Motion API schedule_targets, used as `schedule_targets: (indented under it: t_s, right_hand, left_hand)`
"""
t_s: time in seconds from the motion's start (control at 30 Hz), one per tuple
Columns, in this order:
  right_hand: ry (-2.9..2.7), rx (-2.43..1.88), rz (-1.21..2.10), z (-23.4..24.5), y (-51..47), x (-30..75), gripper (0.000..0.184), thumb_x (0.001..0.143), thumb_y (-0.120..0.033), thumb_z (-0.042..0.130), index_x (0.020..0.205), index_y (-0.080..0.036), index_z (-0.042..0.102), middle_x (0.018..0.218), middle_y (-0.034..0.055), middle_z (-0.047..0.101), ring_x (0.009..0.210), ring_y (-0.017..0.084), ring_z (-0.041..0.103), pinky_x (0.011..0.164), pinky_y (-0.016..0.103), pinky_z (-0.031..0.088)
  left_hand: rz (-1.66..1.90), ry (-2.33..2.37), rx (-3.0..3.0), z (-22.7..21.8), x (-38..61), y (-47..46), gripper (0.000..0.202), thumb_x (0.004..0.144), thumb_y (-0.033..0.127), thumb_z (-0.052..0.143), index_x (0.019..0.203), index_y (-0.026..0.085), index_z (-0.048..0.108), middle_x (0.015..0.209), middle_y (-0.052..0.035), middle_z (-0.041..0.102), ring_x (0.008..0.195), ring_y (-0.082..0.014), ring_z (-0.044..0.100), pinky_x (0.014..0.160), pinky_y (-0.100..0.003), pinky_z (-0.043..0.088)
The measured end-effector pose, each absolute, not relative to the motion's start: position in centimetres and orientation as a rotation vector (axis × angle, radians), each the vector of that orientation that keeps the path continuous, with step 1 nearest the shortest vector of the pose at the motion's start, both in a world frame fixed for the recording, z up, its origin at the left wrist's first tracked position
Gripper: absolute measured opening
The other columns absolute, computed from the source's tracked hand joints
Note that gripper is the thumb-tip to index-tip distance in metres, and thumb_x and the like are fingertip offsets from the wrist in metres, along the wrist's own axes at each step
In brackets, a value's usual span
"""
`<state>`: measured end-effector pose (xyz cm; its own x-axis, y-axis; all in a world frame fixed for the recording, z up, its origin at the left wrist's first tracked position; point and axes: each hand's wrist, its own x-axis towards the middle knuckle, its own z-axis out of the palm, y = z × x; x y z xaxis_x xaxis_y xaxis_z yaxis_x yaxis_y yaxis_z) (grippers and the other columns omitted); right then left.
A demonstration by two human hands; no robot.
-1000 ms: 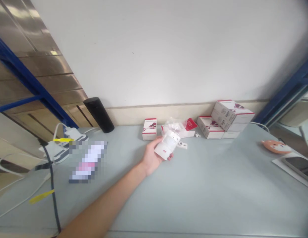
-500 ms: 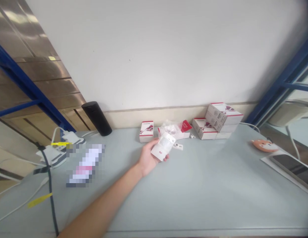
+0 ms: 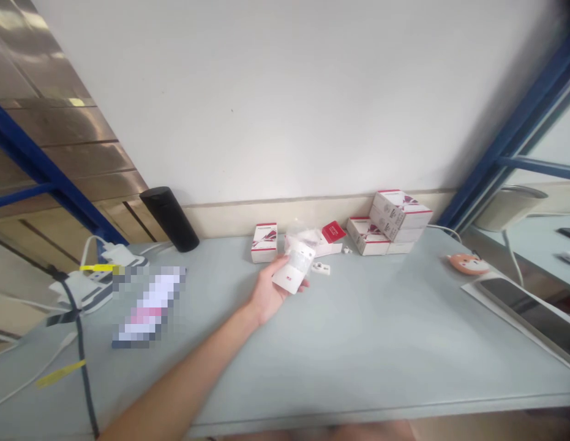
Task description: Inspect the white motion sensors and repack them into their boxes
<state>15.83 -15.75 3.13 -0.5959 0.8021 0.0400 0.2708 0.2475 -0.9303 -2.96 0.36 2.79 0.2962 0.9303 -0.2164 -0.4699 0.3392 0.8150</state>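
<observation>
My left hand (image 3: 270, 294) reaches in from the lower left, its thumb and fingers closed around a white motion sensor (image 3: 287, 279). A small red mark shows on the sensor's lower half, and a paler window sits above it. The sensor is held tilted over the table, in front of an opened white box (image 3: 333, 248) with clear plastic wrap (image 3: 303, 236) and a red leaflet (image 3: 333, 232). Just right of the sensor lies a small white bracket-like part (image 3: 321, 268). My right hand is out of view.
A closed box (image 3: 264, 242) stands left of the opened one; several similar boxes (image 3: 399, 214) are stacked right. A black cylinder (image 3: 169, 218), power strip (image 3: 105, 285) and cables are at left. An orange animal-faced object (image 3: 468, 264) and a dark phone-like device (image 3: 523, 312) lie right.
The camera view has turned slightly right, so the table's things appear shifted left. My left hand keeps its hold on the motion sensor, with little visible movement.
</observation>
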Motion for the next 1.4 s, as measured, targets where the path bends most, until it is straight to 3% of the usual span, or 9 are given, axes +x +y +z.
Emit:
schedule_targets:
  t_s: [0.1,0.2,0.37,0.63,0.77,0.9,1.07,1.27,1.4]
  right_hand:
    - [-1.828,-1.059,1.173,5.8,-9.6,16.9,0.029,0.109,-0.046,0.04,0.119,-0.036,0.066,0.121,0.0025,0.068,0.114,0.023,0.065,0.099,0.04,0.056]
    - [-1.553,-1.23,0.934,6.1,-3.0,16.4,0.038,0.1,-0.053,0.057,0.125,-0.025,0.056,0.116,0.0089,0.066,0.103,0.024,0.066,0.093,0.041,0.056]
    - [-1.577,-1.061,1.167,2.1,-0.2,15.3,0.055,0.097,-0.06,0.06,0.133,-0.024,0.04,0.11,0.007,0.066,0.089,0.021,0.066,0.08,0.037,0.057]
    - [-1.828,-1.099,0.712,2.5,-0.5,17.5,0.039,0.095,-0.042,0.067,0.126,-0.023,0.053,0.088,0.0017,0.06,0.075,0.019,0.053,0.072,0.035,0.047]
    - [-1.947,-1.164,0.685,3.4,0.4,18.8,0.027,0.091,-0.044,0.071,0.1,-0.023,0.057,0.076,-0.0013,0.053,0.069,0.017,0.046,0.063,0.031,0.039]
    - [-2.06,-1.208,0.701,4.2,0.6,19.8,0.029,0.089,-0.046,0.073,0.096,-0.023,0.057,0.072,-0.0036,0.049,0.065,0.015,0.041,0.06,0.03,0.034]
    - [-2.175,-1.284,0.715,4.7,0.9,20.7,0.04,0.091,-0.054,0.071,0.115,-0.025,0.06,0.073,-0.003,0.057,0.064,0.016,0.049,0.06,0.029,0.034]
    - [-2.299,-1.34,0.682,4.2,1.5,21.4,0.042,0.087,-0.057,0.074,0.115,-0.027,0.064,0.09,0.0021,0.071,0.076,0.022,0.062,0.067,0.031,0.041]
    - [-2.326,-1.364,0.675,4.0,1.5,21.1,0.034,0.087,-0.05,0.075,0.109,-0.026,0.066,0.101,0.0036,0.076,0.085,0.024,0.068,0.071,0.032,0.044]
  left_hand:
    - [1.071,0.721,0.734,2.9,-2.7,0.1,0.039,0.093,0.031,0.067,0.125,0.011,0.062,0.105,-0.0145,0.077,0.079,-0.0268,0.076,0.075,-0.037,0.059]
    - [1.102,0.648,0.714,2.7,-2.6,0.1,0.037,0.091,0.026,0.067,0.126,0.015,0.062,0.112,-0.0134,0.077,0.09,-0.0269,0.076,0.084,-0.04,0.059]
    - [1.127,0.707,0.767,2.0,-2.8,0.2,0.038,0.088,0.025,0.076,0.124,0.023,0.064,0.118,-0.0067,0.075,0.102,-0.0221,0.073,0.089,-0.031,0.055]
    - [1.187,0.798,1.24,3.1,-2.8,-0.1,0.04,0.085,0.032,0.083,0.122,0.02,0.074,0.132,-0.0121,0.073,0.126,-0.0312,0.065,0.106,-0.034,0.048]
    - [1.17,0.924,1.461,2.3,-3.2,0.0,0.04,0.086,0.032,0.082,0.124,0.022,0.076,0.126,-0.0112,0.075,0.116,-0.029,0.067,0.103,-0.033,0.048]
    - [1.037,1.022,1.669,1.9,-3.9,0.2,0.039,0.09,0.035,0.078,0.127,0.024,0.075,0.111,-0.008,0.078,0.102,-0.0259,0.068,0.095,-0.031,0.049]
    - [0.966,1.057,1.793,2.2,-4.4,0.6,0.039,0.09,0.034,0.077,0.129,0.027,0.075,0.118,-0.0073,0.077,0.109,-0.0286,0.068,0.099,-0.033,0.048]
    - [0.87,1.062,1.828,2.3,-4.9,1.0,0.04,0.084,0.034,0.082,0.123,0.027,0.078,0.127,-0.0088,0.076,0.118,-0.0351,0.066,0.108,-0.04,0.046]
    - [0.921,1.03,1.825,2.9,-4.6,0.4,0.061,0.08,0.031,0.086,0.139,0.029,0.069,0.137,-0.0086,0.071,0.122,-0.0324,0.064,0.107,-0.037,0.047]
